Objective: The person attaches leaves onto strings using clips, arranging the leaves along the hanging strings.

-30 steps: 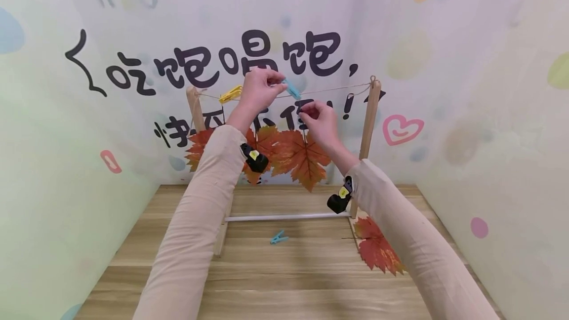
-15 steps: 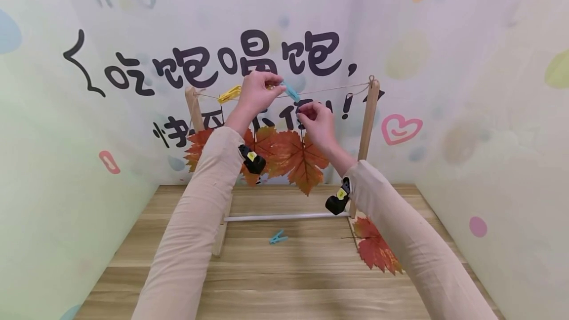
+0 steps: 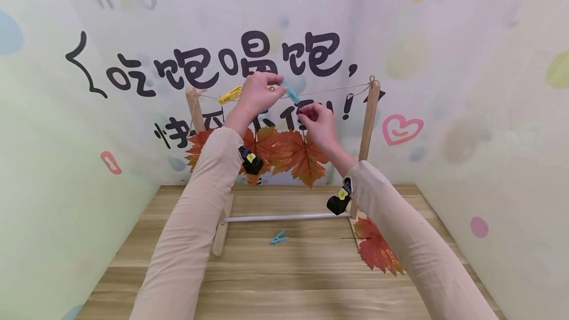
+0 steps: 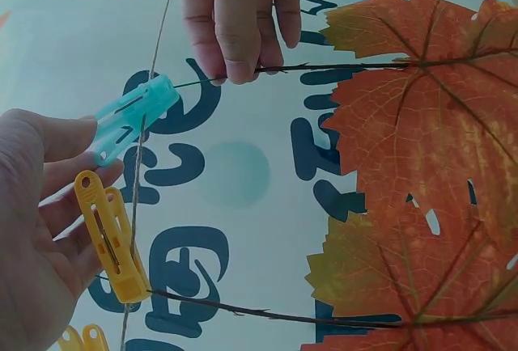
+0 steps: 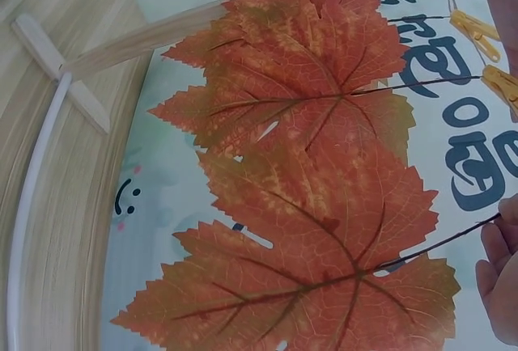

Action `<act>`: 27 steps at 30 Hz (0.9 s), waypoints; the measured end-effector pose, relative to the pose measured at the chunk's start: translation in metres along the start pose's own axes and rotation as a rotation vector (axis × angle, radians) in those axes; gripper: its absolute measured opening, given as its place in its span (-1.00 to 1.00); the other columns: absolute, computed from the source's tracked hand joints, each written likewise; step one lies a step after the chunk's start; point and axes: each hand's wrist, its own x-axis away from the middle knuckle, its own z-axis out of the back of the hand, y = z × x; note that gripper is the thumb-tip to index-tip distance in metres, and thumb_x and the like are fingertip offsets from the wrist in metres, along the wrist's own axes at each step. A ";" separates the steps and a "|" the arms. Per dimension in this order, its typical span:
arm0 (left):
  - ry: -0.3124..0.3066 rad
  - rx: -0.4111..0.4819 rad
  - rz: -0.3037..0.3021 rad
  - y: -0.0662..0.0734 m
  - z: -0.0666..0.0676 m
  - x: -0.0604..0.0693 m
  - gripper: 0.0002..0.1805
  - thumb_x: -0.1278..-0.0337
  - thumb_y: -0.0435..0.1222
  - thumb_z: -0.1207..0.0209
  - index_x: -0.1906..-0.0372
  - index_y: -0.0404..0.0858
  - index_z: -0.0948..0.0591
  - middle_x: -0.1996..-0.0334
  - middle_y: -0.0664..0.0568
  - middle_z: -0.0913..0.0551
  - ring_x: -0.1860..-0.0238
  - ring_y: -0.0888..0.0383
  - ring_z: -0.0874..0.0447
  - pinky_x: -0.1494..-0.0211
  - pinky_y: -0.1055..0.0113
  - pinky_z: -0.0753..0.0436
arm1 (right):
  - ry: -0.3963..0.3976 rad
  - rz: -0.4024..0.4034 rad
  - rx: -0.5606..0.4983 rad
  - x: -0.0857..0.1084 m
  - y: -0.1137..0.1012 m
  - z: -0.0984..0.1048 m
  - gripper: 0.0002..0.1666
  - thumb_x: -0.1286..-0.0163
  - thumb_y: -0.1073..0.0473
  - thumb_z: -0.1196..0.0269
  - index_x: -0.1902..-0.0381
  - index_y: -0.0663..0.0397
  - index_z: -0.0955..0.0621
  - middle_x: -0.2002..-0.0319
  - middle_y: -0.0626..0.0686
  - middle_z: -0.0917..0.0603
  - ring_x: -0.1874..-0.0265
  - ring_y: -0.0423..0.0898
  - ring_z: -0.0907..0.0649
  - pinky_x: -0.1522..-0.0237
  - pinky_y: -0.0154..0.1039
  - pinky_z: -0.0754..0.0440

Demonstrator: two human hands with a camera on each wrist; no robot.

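In the head view my left hand (image 3: 258,94) pinches a blue clothespin (image 3: 291,92) at the string (image 3: 329,90). The left wrist view shows the blue clothespin (image 4: 137,116) across the string, its tip meeting a leaf's thin stem end. My right hand (image 3: 321,123) holds that stem between thumb and fingers, just below the clothespin. From the stem hangs a red-orange maple leaf (image 3: 305,158); the same leaf (image 5: 324,274) fills the lower right wrist view. Beside my left hand, a yellow clothespin (image 4: 113,238) clips another leaf's stem to the string.
Wooden posts (image 3: 368,122) hold the string, with a white rod (image 3: 289,217) low between them. Another yellow clothespin (image 3: 230,94) is at the left. On the table (image 3: 266,280) lie a blue clothespin (image 3: 279,237) and, by my right sleeve, a red leaf (image 3: 377,246).
The hanging leaf at my right hand dipped slightly, then rose again. Both hands keep nearly the same place and grip.
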 end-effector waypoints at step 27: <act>0.108 -0.029 -0.091 0.000 0.004 0.006 -0.52 -0.01 -0.25 -0.21 -0.11 -0.26 -0.50 -0.08 -0.03 -0.52 -0.13 0.10 -0.42 -0.14 0.35 -0.41 | -0.009 -0.021 0.036 0.000 0.006 -0.005 -0.81 -0.25 0.27 -0.19 0.23 0.30 -0.60 0.31 0.19 -0.62 0.42 -0.10 -0.55 0.36 -0.44 -0.53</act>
